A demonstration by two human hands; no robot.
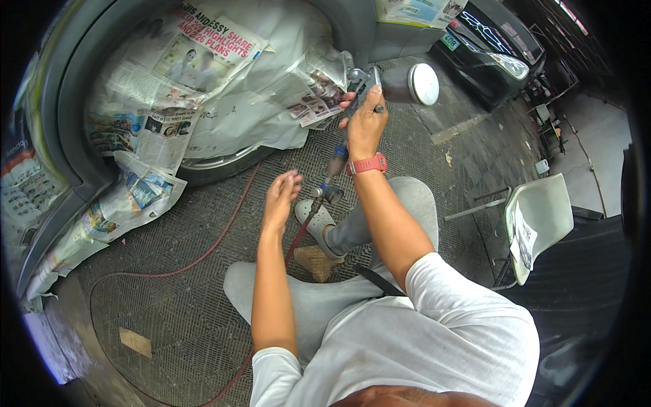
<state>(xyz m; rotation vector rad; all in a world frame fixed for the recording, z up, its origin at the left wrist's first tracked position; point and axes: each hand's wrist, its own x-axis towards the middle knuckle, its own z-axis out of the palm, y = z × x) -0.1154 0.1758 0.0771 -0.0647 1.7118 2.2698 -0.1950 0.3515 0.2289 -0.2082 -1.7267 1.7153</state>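
Observation:
My right hand (pixel 366 119) is closed round a metal air tool (pixel 369 80) at upper centre, perhaps a spray gun; its exact shape is partly hidden by my fingers. A dark coupling with blue bands (pixel 329 192) hangs below it on a red hose (pixel 300 239). My left hand (pixel 281 193) is left of the coupling with bent fingers apart, apparently holding nothing. Ahead, a grey wheel arch (pixel 66 136) is masked with newspaper and paper sheets (pixel 224 115) over a tyre (pixel 217 173).
A round white-lidded can (pixel 424 84) stands beyond my right hand. Black car bumpers (pixel 485 71) lie at back right. A pale plastic chair (pixel 549 224) with paper on it is at right. The hose curves across the ridged floor (pixel 163 319) under my bent legs (pixel 413 203).

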